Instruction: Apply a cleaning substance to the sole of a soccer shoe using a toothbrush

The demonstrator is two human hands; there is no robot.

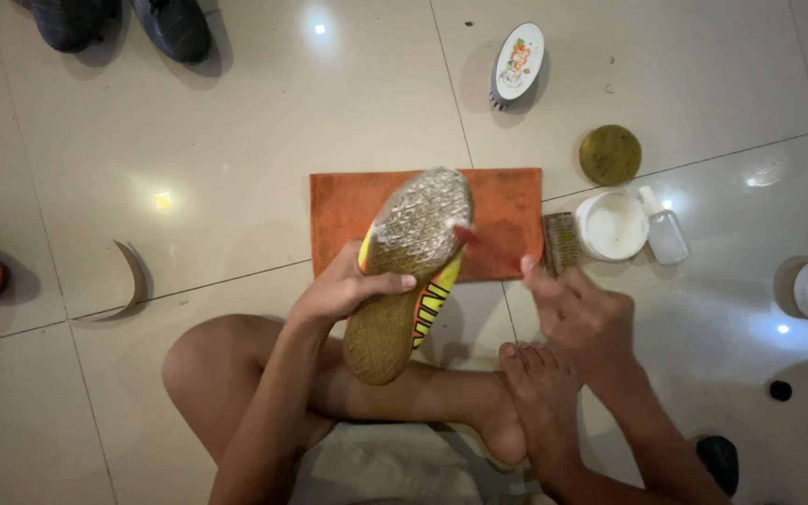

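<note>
A person sits cross-legged on the tiled floor (236, 140), and at the centre of the frame the left hand (343, 290) is wrapped around the side of a yellow and orange shoe (409, 281), thumb across its gritty sole, tilting it sole-up so the sudsy front end faces the other hand. The right hand (577, 313), just right of the shoe, is closed round the handle of a small red brush (483, 245), blurred, whose tip meets the foamy toe. An orange cloth (507, 210) lies spread beneath the shoe, likely to catch drips. Within reach at the right stand a white tub (613, 225), a clear bottle (664, 227), a round green sponge (610, 154) and a scrub brush (517, 64).
</note>
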